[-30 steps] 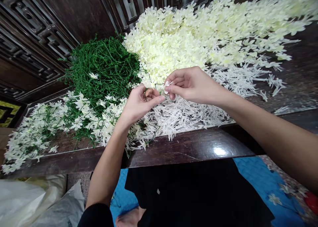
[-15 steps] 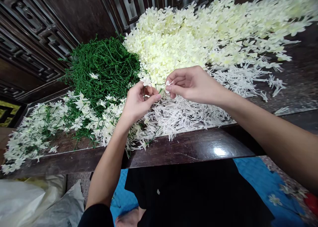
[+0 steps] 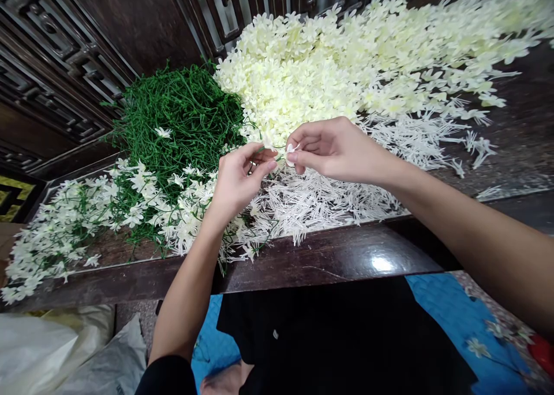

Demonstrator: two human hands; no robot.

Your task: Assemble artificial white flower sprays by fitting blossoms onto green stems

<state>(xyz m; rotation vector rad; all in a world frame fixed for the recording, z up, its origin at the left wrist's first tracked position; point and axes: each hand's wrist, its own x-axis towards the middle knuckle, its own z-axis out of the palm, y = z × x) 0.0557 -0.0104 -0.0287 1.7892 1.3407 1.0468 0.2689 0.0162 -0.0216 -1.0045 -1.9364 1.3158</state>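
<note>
My left hand (image 3: pixel 237 180) is closed in a pinch on a thin green artificial flower stem (image 3: pixel 280 157). A white flower (image 3: pixel 268 143) shows just above its fingertips. Close to its right, my right hand (image 3: pixel 341 153) pinches a small white flower (image 3: pixel 289 154) between thumb and forefinger. The stem's tip reaches this flower; whether it has entered it I cannot tell. Beneath the hands lie white stamen pieces (image 3: pixel 329 202). Pale yellow-white blossom heads (image 3: pixel 303 78) are heaped behind them.
A mound of green stems (image 3: pixel 173 118) sits at the back left. Stemmed white flowers (image 3: pixel 56 228) spread along the left of the dark wooden bench (image 3: pixel 329 259). Carved wooden lattice (image 3: pixel 225 8) rises behind. Pale sacks (image 3: pixel 38 349) and a blue mat (image 3: pixel 459 320) lie below.
My left hand has turned slightly, and the flower above its fingers has shifted right. The stem's tip and the flower in my right hand are closer together.
</note>
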